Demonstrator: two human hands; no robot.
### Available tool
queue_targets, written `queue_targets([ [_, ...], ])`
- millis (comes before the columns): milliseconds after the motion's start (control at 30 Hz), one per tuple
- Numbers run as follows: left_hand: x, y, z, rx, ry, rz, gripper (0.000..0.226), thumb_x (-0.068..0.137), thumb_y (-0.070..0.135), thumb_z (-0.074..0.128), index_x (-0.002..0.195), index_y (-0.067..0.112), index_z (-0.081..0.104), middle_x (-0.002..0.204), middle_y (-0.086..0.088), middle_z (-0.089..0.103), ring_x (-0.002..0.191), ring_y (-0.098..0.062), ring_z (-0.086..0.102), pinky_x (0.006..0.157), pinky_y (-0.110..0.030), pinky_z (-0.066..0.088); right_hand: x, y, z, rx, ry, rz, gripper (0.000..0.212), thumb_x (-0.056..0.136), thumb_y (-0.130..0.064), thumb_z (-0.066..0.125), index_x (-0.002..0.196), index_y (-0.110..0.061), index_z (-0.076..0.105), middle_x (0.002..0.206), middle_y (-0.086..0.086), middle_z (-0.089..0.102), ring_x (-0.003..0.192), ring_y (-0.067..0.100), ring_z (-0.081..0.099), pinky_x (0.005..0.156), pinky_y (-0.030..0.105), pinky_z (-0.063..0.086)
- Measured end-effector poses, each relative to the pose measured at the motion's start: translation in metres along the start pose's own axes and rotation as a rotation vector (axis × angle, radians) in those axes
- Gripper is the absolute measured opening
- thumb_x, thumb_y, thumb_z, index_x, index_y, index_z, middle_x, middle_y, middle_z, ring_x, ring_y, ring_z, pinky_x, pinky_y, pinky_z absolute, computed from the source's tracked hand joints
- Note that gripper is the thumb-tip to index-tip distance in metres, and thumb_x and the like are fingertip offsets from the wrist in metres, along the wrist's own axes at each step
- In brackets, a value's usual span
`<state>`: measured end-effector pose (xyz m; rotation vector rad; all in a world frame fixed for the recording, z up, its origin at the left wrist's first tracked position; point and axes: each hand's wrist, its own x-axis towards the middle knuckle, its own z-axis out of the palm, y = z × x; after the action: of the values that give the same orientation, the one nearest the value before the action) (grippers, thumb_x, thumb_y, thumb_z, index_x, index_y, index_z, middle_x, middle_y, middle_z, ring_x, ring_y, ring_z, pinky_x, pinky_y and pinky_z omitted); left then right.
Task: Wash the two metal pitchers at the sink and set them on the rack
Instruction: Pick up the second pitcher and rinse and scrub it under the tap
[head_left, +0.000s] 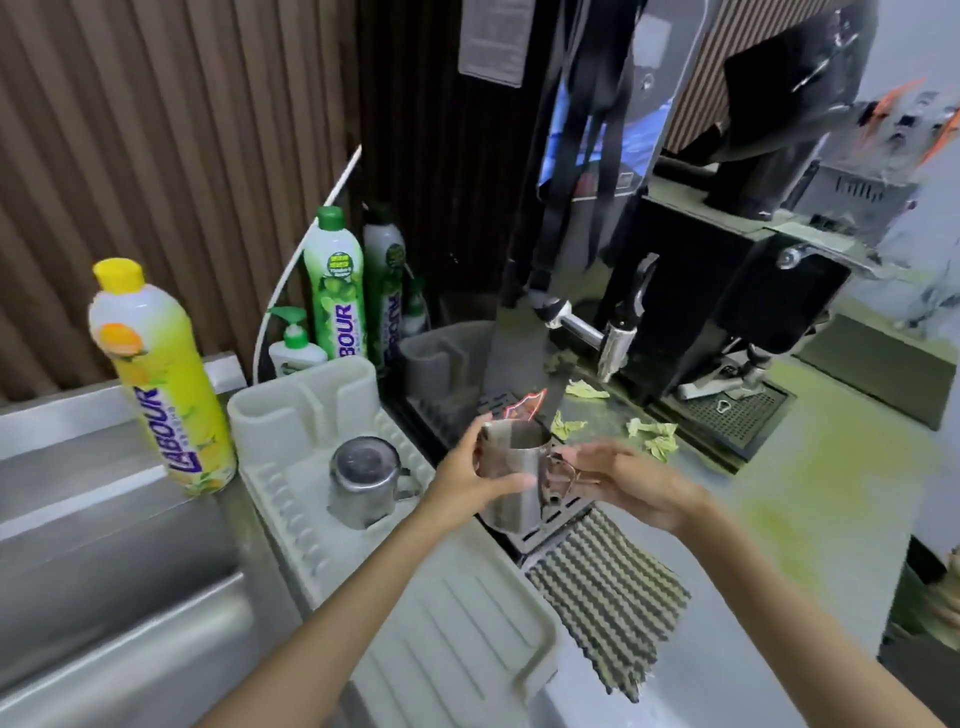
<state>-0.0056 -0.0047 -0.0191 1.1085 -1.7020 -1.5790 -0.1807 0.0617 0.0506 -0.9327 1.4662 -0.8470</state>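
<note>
Left hand (467, 480) fingers wrapped around the body of a metal pitcher (511, 475), thumb across the front wall, firm grasp. Right hand (631, 480) at the pitcher's handle (558, 480), fingers loosely curled and touching the handle loop; cannot tell if they actually clamp it. Pitcher held upright, mouth up, in the air just past the right edge of the drying rack (415, 618), above a black slotted drip tray (550, 519). Second pitcher (363, 480) sits upside down on the rack, base up, handle pointing right, well to the left of the held one. Rack is off-white plastic, ribbed, with a cutlery compartment at its far end. Left of the rack: steel sink (104, 571), with a yellow dish soap bottle (158, 379) standing on its rim. Behind the rack: green soap bottle (336, 291), a small pump bottle (293, 345), mirrored in a dark shiny panel. Right of the rack, a striped wavy mat (608, 597) on the counter (779, 519). Crumpled greenish paper scraps (654, 434) on the counter beyond the hands, green powdery stains around. Coffee machine (727, 291) with steam wand (618, 343) behind them.
</note>
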Motion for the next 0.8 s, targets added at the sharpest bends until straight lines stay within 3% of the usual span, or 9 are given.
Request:
queue_targets([
  [133,-0.052,0.003,-0.039,-0.224,0.322,0.125,0.112,0.040,0.041,0.083,0.140,0.031,0.033,0.137,0.005,0.045,0.127,-0.012,0.045,0.108,-0.034,0.038,-0.010,-0.037,0.055,-0.035,-0.235,-0.116,0.027,0.095,-0.001,0.040,0.098,-0.006,0.066,0.090,0.003,0.076,0.087,0.011,0.071,0.070,0.016,0.055],
  [200,-0.083,-0.002,-0.066,-0.308,0.473,0.175,0.106,0.048,0.022,0.087,0.139,0.030,0.034,0.136,0.006,0.047,0.126,-0.014,0.047,0.108,-0.037,0.039,-0.001,-0.047,0.093,-0.081,-0.304,-0.144,0.026,0.095,-0.005,0.042,0.103,-0.006,0.067,0.100,0.007,0.074,0.097,0.016,0.069,0.081,0.026,0.057],
  [267,-0.114,-0.008,-0.095,-0.352,0.616,0.217,0.104,0.047,0.011,0.085,0.137,0.027,0.036,0.131,0.010,0.049,0.123,-0.007,0.049,0.106,-0.030,0.041,0.009,-0.050,0.137,-0.155,-0.383,-0.147,0.026,0.092,-0.016,0.051,0.110,-0.004,0.066,0.112,0.011,0.069,0.109,0.022,0.063,0.094,0.041,0.053],
  [367,-0.154,-0.029,-0.139,-0.368,0.800,0.252,0.097,0.042,0.002,0.079,0.128,0.019,0.037,0.121,0.009,0.053,0.104,0.013,0.054,0.091,-0.009,0.042,0.016,-0.047,0.211,-0.277,-0.454,-0.164,0.025,0.088,-0.020,0.060,0.100,0.002,0.064,0.100,0.012,0.064,0.097,0.020,0.061,0.091,0.037,0.054],
  [467,-0.195,-0.056,-0.175,-0.332,0.923,0.175,0.095,0.042,-0.007,0.084,0.122,0.019,0.040,0.118,0.004,0.054,0.104,0.002,0.055,0.088,-0.007,0.043,0.019,-0.029,0.277,-0.246,-0.514,-0.174,0.012,0.090,-0.009,0.056,0.079,-0.007,0.057,0.085,0.006,0.062,0.079,0.012,0.062,0.086,0.033,0.054],
  [567,-0.235,-0.081,-0.208,-0.322,0.990,0.067,0.089,0.043,0.002,0.089,0.116,0.026,0.043,0.117,0.001,0.056,0.107,-0.010,0.055,0.093,-0.016,0.045,0.025,-0.005,0.338,-0.224,-0.537,-0.192,0.009,0.090,-0.004,0.055,0.082,-0.009,0.057,0.085,0.005,0.060,0.070,0.003,0.062,0.070,0.019,0.054],
  [667,-0.269,-0.098,-0.232,-0.252,1.023,-0.069,0.085,0.028,0.026,0.083,0.107,0.030,0.051,0.108,0.002,0.064,0.108,-0.023,0.059,0.095,-0.034,0.048,0.020,0.020,0.391,-0.119,-0.546,-0.198,0.005,0.088,0.000,0.055,0.087,-0.005,0.058,0.099,0.004,0.062,0.080,0.009,0.059,0.067,0.016,0.053],
  [800,-0.308,-0.101,-0.247,-0.107,1.123,-0.106,0.084,0.030,0.029,0.076,0.110,0.015,0.055,0.092,0.005,0.066,0.086,-0.016,0.061,0.070,-0.011,0.047,0.001,0.048,0.433,0.074,-0.546,-0.171,0.018,0.089,-0.001,0.055,0.073,-0.009,0.057,0.104,0.004,0.064,0.089,0.014,0.062,0.073,0.017,0.055],
])
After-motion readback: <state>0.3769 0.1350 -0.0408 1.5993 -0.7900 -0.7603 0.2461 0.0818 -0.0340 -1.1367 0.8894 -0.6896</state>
